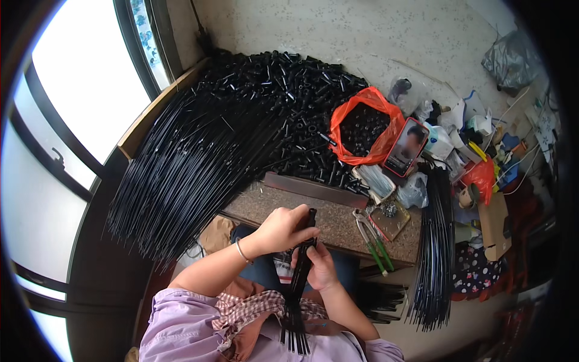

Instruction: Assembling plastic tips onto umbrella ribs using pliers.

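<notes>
A thin bundle of black rods (297, 301) runs from my lap up to the table edge. My right hand (319, 265) grips it around the middle. Just above, my left hand (280, 229), with a bracelet on the wrist, closes over the bundle's top end, where a small black tube piece (312, 216) sticks out. A big fan of long black rods (187, 163) lies on the table to my left, and a heap of short black tubes (289, 96) sits behind it.
An orange bag (362, 127) holds more black tubes. Beside it lies a phone in a red case (405, 148). Green-handled pliers (374, 238) and a small tray (391, 218) rest on the stone table edge. Another rod bundle (437, 253) hangs at right amid clutter.
</notes>
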Tool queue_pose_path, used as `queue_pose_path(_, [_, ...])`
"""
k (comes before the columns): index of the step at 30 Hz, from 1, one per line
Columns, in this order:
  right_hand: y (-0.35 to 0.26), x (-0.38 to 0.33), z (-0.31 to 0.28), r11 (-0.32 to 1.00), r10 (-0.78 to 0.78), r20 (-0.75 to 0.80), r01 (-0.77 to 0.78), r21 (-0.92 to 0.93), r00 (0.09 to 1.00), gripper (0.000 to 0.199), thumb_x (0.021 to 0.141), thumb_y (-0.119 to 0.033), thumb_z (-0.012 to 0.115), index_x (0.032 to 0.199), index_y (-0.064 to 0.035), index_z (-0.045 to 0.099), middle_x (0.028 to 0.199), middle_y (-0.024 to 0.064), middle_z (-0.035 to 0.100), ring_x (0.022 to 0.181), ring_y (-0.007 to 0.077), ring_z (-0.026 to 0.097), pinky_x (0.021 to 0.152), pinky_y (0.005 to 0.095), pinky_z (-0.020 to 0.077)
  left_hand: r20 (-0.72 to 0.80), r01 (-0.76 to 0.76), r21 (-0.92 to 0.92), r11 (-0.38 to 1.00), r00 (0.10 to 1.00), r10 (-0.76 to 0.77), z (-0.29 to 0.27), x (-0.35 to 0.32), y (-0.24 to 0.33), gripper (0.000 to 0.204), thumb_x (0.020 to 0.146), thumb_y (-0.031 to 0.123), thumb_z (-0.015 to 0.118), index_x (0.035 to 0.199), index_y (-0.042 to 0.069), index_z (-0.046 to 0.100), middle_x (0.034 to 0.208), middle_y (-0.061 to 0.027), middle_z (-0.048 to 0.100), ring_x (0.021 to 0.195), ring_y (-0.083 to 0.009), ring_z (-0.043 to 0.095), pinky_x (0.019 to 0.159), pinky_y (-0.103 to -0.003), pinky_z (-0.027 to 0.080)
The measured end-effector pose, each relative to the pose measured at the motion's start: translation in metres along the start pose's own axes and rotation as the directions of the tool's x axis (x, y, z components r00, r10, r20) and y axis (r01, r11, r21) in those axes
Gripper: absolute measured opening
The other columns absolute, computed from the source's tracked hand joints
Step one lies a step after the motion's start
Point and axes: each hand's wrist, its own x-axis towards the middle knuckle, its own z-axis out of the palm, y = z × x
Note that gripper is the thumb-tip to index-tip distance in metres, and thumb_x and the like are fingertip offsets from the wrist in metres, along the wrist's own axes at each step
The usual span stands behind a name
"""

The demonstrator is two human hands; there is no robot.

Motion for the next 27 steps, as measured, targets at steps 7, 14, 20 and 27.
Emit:
queue_pose_path(7, [0.003,0.003,0.004,0.999,-0.027,-0.015,0.027,-0.045,1.000,0.026,0.083,-0.026,0.062,0.094,-0.0056,0.052,0.080,0.0069,0.059,0.066,0.0139,0.057,0.058,0.0251,0.0482,0.075,0.235,-0.673,0.701,0.965,-0.251,0.003,-0.007,0.000,0.019,0.081,0.014,0.065,0.085,0.003,0.051,0.070,0.0028,0.055,0.062,-0.0025,0.050,0.049,-0.017,0.040])
queue_pose_path(14, [0.000,-0.002,-0.004,0.992,-0.103,0.050,0.107,-0.073,0.993,0.030,0.082,-0.024,0.062,0.104,-0.0066,0.051,0.088,0.0069,0.058,0.074,0.0171,0.058,0.065,0.0305,0.0485,0.017,0.007,-0.884,0.468,1.000,0.017,0.010,-0.026,-0.002,0.052,0.068,0.029,0.076,0.103,-0.003,0.055,0.097,-0.0059,0.054,0.080,-0.0146,0.055,0.071,-0.027,0.045])
queue_pose_path(20, [0.000,-0.003,-0.006,0.985,-0.117,0.045,0.121,-0.122,0.992,0.041,0.082,-0.027,0.061,0.116,-0.0073,0.048,0.098,0.0066,0.056,0.081,0.0178,0.056,0.067,0.0312,0.0470,-0.118,-0.068,-0.572,0.817,0.993,0.000,0.010,-0.029,0.013,0.032,0.067,0.011,0.074,0.094,0.003,0.058,0.092,-0.0105,0.058,0.084,-0.0227,0.056,0.079,-0.033,0.044])
queue_pose_path(27, [-0.002,-0.006,-0.007,0.988,-0.083,0.099,0.095,-0.120,0.992,0.046,0.083,-0.027,0.060,0.121,-0.0087,0.044,0.086,0.0071,0.055,0.074,0.0176,0.054,0.062,0.0314,0.0474,0.158,0.201,-0.828,0.523,0.979,-0.125,0.011,-0.032,0.009,0.029,0.070,0.002,0.070,0.097,0.001,0.060,0.092,-0.0087,0.059,0.089,-0.0197,0.057,0.083,-0.033,0.045])
